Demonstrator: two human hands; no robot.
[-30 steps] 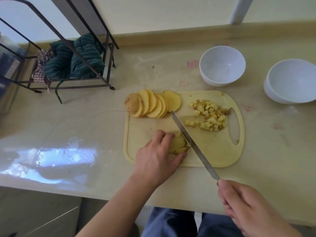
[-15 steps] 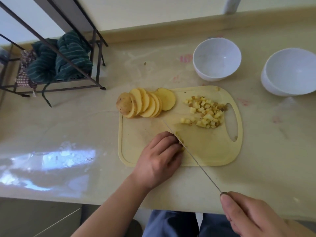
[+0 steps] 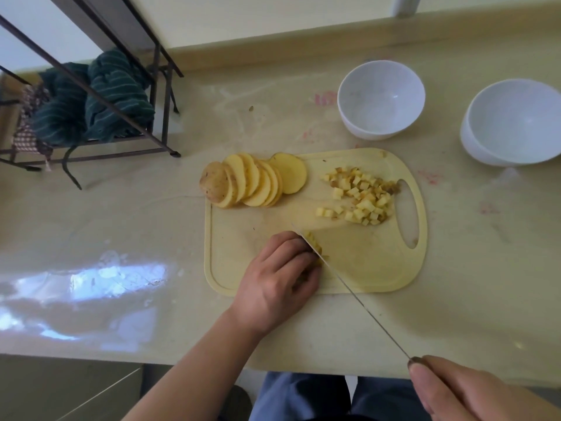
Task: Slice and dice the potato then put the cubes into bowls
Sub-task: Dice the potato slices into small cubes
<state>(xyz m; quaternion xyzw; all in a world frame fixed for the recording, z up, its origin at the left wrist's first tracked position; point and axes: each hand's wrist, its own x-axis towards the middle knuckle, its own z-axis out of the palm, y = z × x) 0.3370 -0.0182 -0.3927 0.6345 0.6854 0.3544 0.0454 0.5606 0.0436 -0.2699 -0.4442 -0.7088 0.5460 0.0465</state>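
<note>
Dicing was partly done: my left hand [image 3: 274,278] curled over a few potato pieces [image 3: 314,243] at the cutting board's [image 3: 379,268] near edge, my right hand [image 3: 473,390] gripped the knife [image 3: 349,288]. A cube pile [image 3: 362,197] lay by the handle slot; slices [image 3: 252,183] waited at the far-left corner. Both bowls [image 3: 381,98] on the bench [image 3: 151,208] held nothing.

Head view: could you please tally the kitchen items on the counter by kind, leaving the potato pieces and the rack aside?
Bowls: 2, one behind the board, one at the right edge, both white and holding nothing.
Cutting board: 1.
Knife: 1, held in the right hand.
Total: 4.
</note>
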